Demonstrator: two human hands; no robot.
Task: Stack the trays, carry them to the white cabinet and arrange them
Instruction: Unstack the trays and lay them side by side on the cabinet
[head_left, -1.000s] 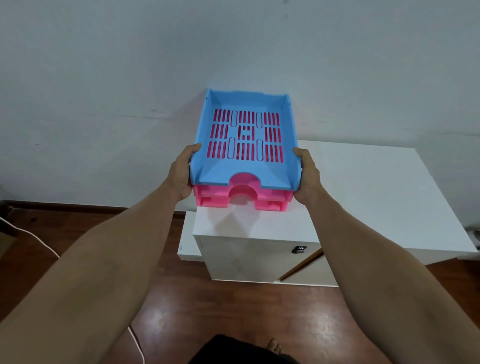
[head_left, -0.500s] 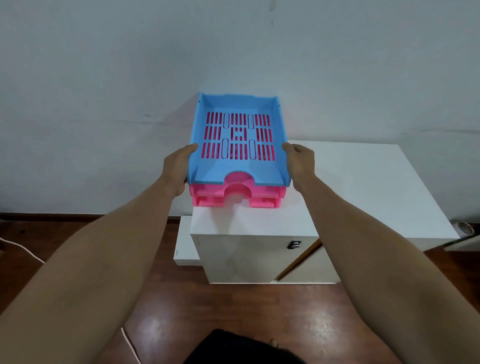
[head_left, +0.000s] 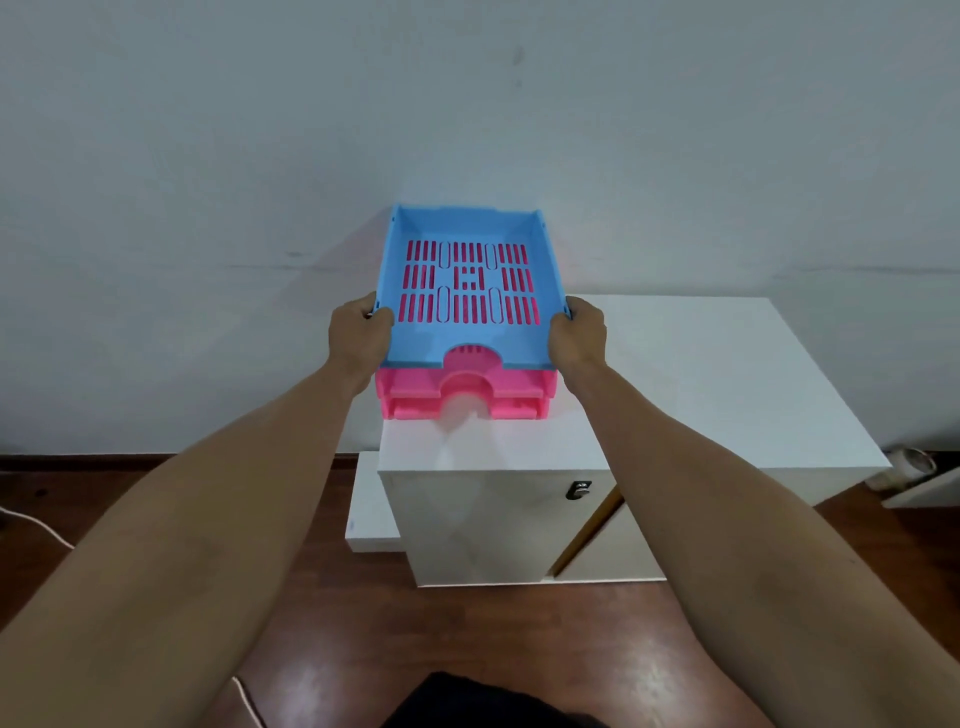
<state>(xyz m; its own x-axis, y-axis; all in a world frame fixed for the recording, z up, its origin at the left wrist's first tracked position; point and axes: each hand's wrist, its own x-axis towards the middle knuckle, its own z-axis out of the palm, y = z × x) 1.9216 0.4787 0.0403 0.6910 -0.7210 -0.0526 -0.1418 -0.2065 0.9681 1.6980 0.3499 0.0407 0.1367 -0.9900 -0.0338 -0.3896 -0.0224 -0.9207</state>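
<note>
A blue slotted tray (head_left: 415, 340) sits on top of a pink tray (head_left: 410, 387), and a second pink layer shows beneath. The stack rests on the left part of the white cabinet (head_left: 701, 374), close to the wall. My left hand (head_left: 358, 335) grips the blue tray's left side wall. My right hand (head_left: 576, 338) grips its right side wall. Both thumbs hook over the rim.
A white wall stands right behind the cabinet. The cabinet's door (head_left: 488, 525) has a small dark latch (head_left: 578, 489) and hangs slightly ajar. A low white block (head_left: 371, 506) sits on the wooden floor to the cabinet's left. A white cable (head_left: 36, 525) lies at far left.
The stack has moved forward and down from just above the cabinet's front edge onto its top. My hands have shifted higher on the sides, now on the blue tray.
</note>
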